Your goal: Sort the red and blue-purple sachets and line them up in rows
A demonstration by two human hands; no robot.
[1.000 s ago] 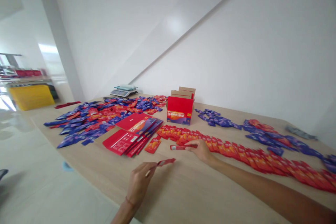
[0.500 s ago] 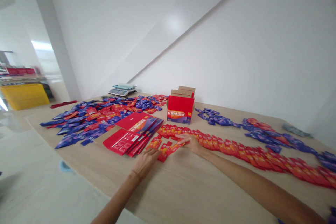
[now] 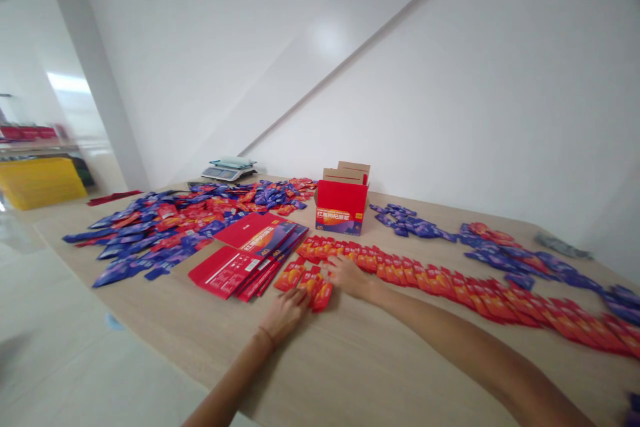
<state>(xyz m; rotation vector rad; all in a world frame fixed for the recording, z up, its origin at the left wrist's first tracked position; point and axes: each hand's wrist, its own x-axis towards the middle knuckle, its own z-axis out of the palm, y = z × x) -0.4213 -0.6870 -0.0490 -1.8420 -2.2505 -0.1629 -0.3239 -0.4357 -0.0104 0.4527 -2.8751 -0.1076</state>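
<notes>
Red-orange sachets (image 3: pixel 310 280): small group on the table (image 3: pixel 400 363), beside flat cartons (image 3: pixel 225 270); likely light, soft, slippery.
Left hand (image 3: pixel 287 312): my fingertips rest at their near ends; I can't tell if they're gripping.
Right hand (image 3: pixel 349 277): my fingers reach their far side; any pinch is hidden.
Hold: probably the flat ends, sparing the middles.

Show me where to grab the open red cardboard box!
Probably low on the two side walls of the open red cardboard box, coming from left and right together: it stands upright, its brown cardboard flaps stick up, and small red-orange sachets lie in front.
</notes>
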